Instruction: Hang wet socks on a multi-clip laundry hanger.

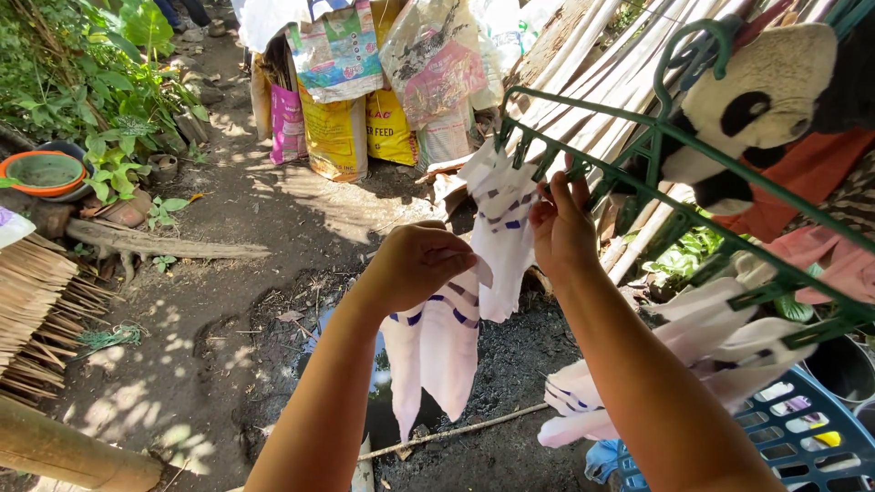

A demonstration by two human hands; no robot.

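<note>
A green clip hanger frame [583, 107] hangs in front of me. One white sock with blue stripes [503, 228] is pinned at its corner clip. My right hand [561, 228] pinches the top of that sock at the clip. My left hand [419, 264] is closed on more white striped socks [436, 351], which dangle below it. More white socks [693, 351] hang from clips at the lower right.
A panda plush toy [761, 91] and an orange cloth [802, 173] hang at the upper right. A blue laundry basket [793, 437] stands below. Feed sacks [365, 91], bamboo poles [592, 55], an orange basin [41, 173] and a broom bundle [32, 310] surround the dirt path.
</note>
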